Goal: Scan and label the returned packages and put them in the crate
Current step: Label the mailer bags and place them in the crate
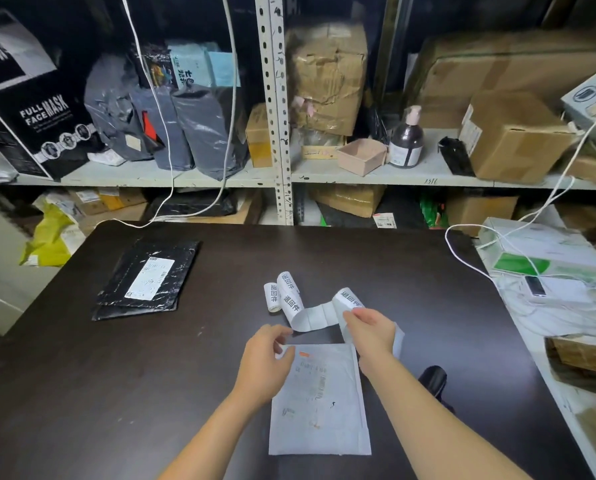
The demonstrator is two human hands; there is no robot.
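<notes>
A white padded package with a printed shipping label lies flat on the dark table right in front of me. My left hand rests on its top left corner, fingers curled over the edge. My right hand pinches the strip of white labels that curls across the table just beyond the package. A black package with a white label lies at the table's far left. No crate is in view.
A black scanner-like object lies by my right forearm. White cables run over the table's far right corner. A white side shelf at right holds boxes and a small device. Shelves behind carry parcels and cartons.
</notes>
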